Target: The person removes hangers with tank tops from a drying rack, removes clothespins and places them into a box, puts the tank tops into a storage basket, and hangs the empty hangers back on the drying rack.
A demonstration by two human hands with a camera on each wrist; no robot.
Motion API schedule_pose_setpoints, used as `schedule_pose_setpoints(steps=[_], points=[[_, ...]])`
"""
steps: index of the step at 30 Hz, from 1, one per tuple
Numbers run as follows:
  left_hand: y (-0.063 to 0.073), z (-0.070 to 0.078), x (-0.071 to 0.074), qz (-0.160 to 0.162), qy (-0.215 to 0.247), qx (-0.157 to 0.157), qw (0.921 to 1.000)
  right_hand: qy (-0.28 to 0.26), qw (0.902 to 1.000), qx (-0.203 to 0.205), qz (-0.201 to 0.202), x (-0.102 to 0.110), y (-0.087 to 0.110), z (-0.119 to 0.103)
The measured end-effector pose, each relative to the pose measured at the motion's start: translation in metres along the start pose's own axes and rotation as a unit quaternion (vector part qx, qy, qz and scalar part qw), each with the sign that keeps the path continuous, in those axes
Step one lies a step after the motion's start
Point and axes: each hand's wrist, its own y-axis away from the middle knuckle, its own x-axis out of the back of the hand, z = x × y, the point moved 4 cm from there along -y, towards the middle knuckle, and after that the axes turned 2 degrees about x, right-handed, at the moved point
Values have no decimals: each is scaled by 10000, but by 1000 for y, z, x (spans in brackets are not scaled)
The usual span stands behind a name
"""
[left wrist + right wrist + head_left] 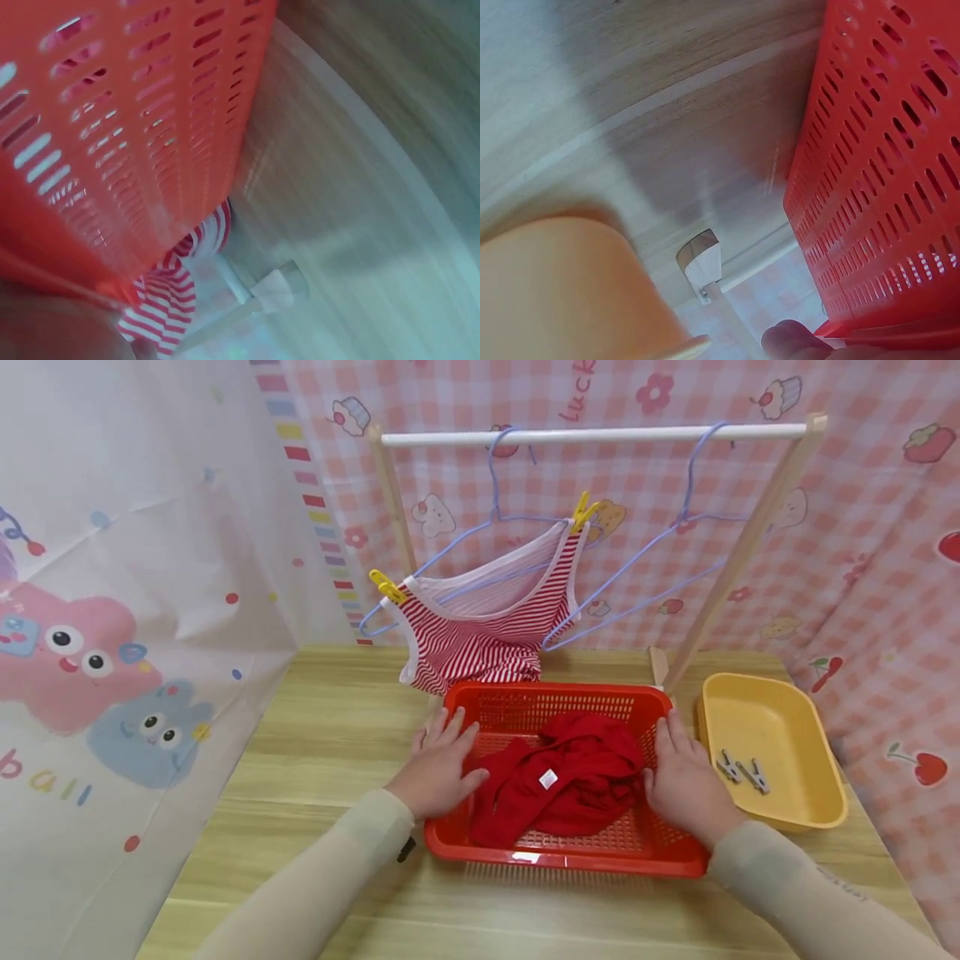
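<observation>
A red plastic basket (562, 860) with slotted walls stands on the table, holding a crumpled red garment (592, 777) with a small white tag. Across the basket's left rim rests my left hand (438, 768), fingers straight and spread, thumb toward the inside. My right hand (690, 777) touches the right rim with its fingers extended forward and its thumb over the inside edge. In the left wrist view the basket's slotted side (150, 135) fills the upper left. The right wrist view shows the opposite side (885, 202), with a fingertip by the rim.
Behind the basket, a red-and-white striped tank top (480, 635) hangs from a blue hanger with yellow clothespins (388, 587). Another blue hanger (637, 568) hangs on the white rail (592, 437). A yellow tray (780, 718) with grey clothespins (753, 777) stands at the right.
</observation>
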Motion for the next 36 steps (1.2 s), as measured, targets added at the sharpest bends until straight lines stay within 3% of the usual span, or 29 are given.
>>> schedule_pose_setpoints(steps=[4, 8, 13, 18, 23, 26, 28, 30, 31, 36], points=[[1, -7, 4, 10, 325, -141, 9994, 19, 10000, -28, -44, 0, 0, 2], [4, -16, 11, 187, 224, -289, 9992, -10, 9998, -93, -183, 0, 1, 4], [10, -30, 37, 1222, 211, -318, 9918, -40, 9994, -170, -307, -1, 1, 5], [19, -49, 75, 2368, 624, 34, 9696, -79, 9993, -173, -318, -2, 2, 4], [29, -63, 113, 3211, 1055, 554, 9395, -68, 9994, -147, -321, -4, 1, 4], [31, -66, 135, 3717, 1262, 621, 9177, -58, 9994, -143, -298, -4, 1, 3], [29, -66, 148, 3906, 1320, 527, 9095, -51, 9995, -129, -275, -3, 0, 2], [26, -63, 160, 3878, 1300, 391, 9117, -55, 9996, -125, -262, -2, 0, 1], [23, -61, 165, 3772, 1268, 341, 9168, -54, 9996, -122, -265, -2, 0, 1], [5, -54, 181, 2754, 1188, 370, 9533, -60, 9993, -146, -333, -2, -1, 1]])
